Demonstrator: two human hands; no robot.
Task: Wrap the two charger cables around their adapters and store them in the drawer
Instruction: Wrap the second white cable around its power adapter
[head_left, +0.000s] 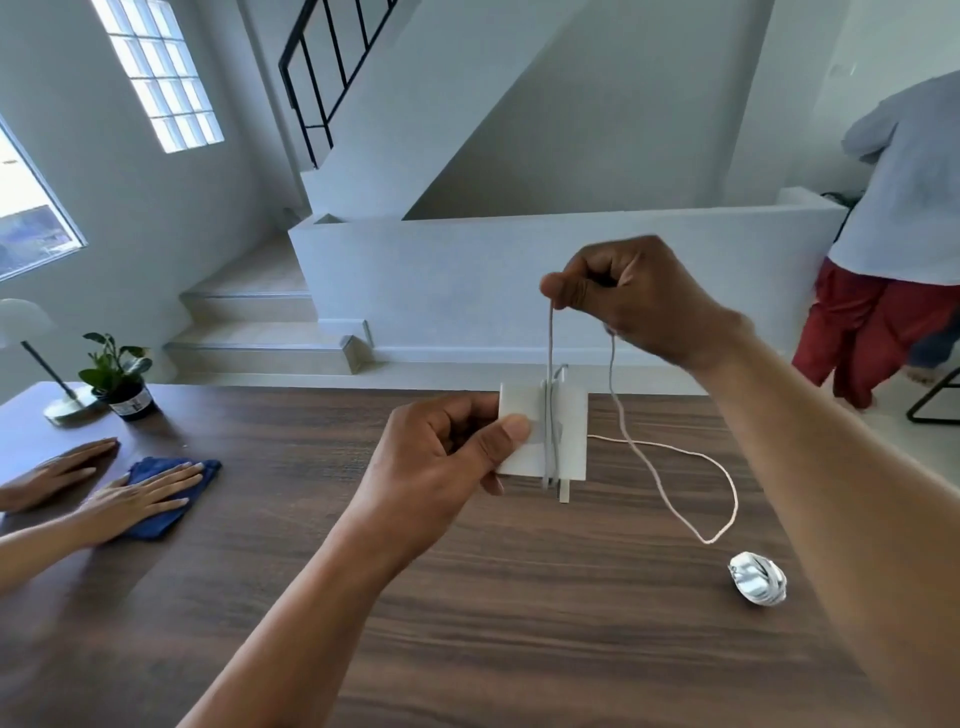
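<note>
My left hand (441, 452) grips a flat white square adapter (571, 431) by its left edge, held above the wooden table (467, 597). A couple of turns of white cable run over its middle. My right hand (628, 296) pinches the cable (675, 457) above the adapter and pulls it taut upward. The slack hangs down from the hand and loops over the table to the right. A second charger (758, 578), a small white bundle with its cable wound around it, lies on the table at the right. No drawer is in view.
Another person's two hands (104, 483) rest at the left, one of them on a blue cloth (202, 470). A potted plant (122, 379) and a lamp (31, 358) stand at the far left. A person (898, 234) stands beyond the table at the right, beside a black chair frame (935, 405).
</note>
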